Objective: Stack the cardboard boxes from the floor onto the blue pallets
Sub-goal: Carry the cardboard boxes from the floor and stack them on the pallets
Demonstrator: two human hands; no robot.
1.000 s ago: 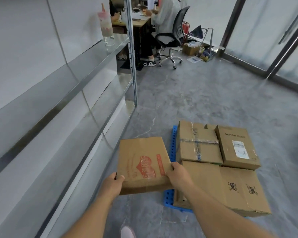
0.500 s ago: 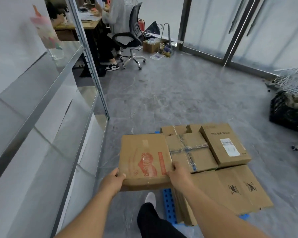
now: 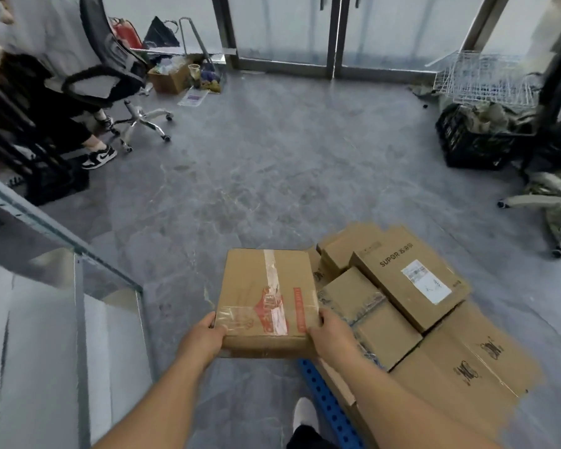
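My left hand [image 3: 204, 335] and right hand [image 3: 329, 335] clasp the red-printed box [image 3: 268, 296] by its near corners; it has travelled rightward and now hovers beside the stacked boxes [image 3: 408, 283] above the blue pallet [image 3: 329, 406], so placement seems imminent.

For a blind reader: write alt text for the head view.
Two bare hands, left and right, hold a taped cardboard box with red print by its near corners, beside boxes stacked on a blue pallet. Grey floor, an office chair and a black crate lie beyond.
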